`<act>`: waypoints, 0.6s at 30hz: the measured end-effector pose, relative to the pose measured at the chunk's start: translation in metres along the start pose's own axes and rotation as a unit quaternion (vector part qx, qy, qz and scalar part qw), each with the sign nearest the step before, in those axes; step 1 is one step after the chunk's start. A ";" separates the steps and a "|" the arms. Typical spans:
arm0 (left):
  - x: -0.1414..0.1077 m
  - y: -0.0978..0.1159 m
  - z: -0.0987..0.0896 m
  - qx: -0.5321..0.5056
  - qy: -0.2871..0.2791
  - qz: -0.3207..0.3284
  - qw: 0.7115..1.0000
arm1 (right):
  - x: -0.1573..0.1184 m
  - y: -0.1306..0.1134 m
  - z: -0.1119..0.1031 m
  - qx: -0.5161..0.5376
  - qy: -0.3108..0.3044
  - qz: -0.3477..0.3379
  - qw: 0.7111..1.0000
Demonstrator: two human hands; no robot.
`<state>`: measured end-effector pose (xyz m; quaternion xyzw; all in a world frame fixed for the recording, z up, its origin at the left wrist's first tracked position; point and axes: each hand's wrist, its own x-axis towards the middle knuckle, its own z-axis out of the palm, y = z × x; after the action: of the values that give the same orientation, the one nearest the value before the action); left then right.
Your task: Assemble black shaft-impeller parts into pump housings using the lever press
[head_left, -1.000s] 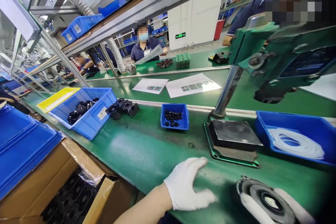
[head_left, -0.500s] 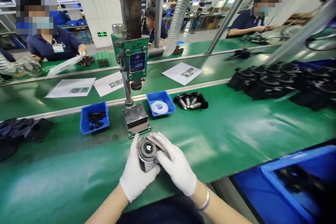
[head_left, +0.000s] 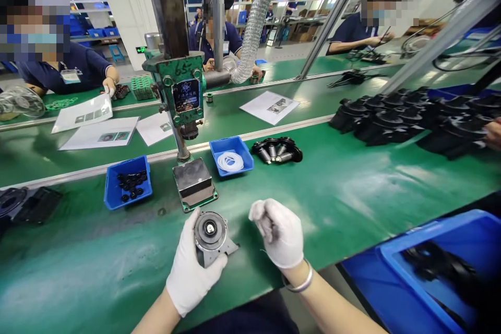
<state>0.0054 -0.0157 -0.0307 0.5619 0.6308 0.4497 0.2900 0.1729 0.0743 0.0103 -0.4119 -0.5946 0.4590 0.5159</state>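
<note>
In my gloved left hand [head_left: 194,266] is a round, dark grey motor-like part [head_left: 211,237] with a flat bracket and a pale centre. My fingers wrap its left side and the thumb lies along its lower edge. My gloved right hand [head_left: 278,232] is held apart to the right, over the green mat, its fingers curled together. What they hold, if anything, is hidden. Just beyond the part stands the press base with its metal block [head_left: 192,176], below the green press head [head_left: 178,91].
A blue bin of small black pieces [head_left: 128,182] stands left of the press, a blue bin with white rings [head_left: 231,156] to its right. Black parts with metal shafts [head_left: 277,151] lie beyond. Black housings [head_left: 387,117] crowd the right. Co-workers sit opposite; another person's hand [head_left: 493,133] enters at right.
My right hand has come off the round part and moved right, its fingers now curled. My left hand keeps the part, which has shifted slightly left. A hand has appeared at the right edge.
</note>
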 end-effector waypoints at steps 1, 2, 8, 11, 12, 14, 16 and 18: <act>0.000 -0.001 0.000 0.000 0.000 -0.001 1.000 | 0.000 0.000 0.001 0.013 -0.021 0.002 1.000; 0.000 -0.001 0.000 -0.005 -0.002 0.002 1.000 | 0.000 0.000 0.004 0.019 -0.075 -0.013 0.997; 0.000 0.000 -0.004 -0.026 -0.022 0.000 0.999 | 0.000 -0.002 0.004 0.004 -0.032 -0.041 0.999; -0.002 0.001 -0.007 -0.077 -0.045 -0.010 0.996 | -0.007 0.006 0.005 -0.019 -0.056 -0.029 0.998; -0.003 0.001 -0.007 -0.103 -0.051 -0.006 0.993 | -0.012 0.010 0.009 -0.024 -0.105 -0.037 0.994; -0.004 0.003 -0.004 -0.161 -0.045 -0.001 0.986 | -0.021 0.016 0.021 -0.006 -0.170 -0.043 0.985; -0.004 0.008 0.001 -0.211 -0.002 -0.002 0.978 | -0.030 0.017 0.032 0.025 -0.164 -0.026 0.986; -0.004 0.019 0.004 -0.234 0.056 0.004 0.971 | -0.035 0.011 0.038 0.041 -0.148 -0.025 0.988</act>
<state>0.0183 -0.0193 -0.0161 0.4551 0.5212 0.6168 0.3752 0.1403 0.0386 -0.0100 -0.3029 -0.6555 0.5260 0.4494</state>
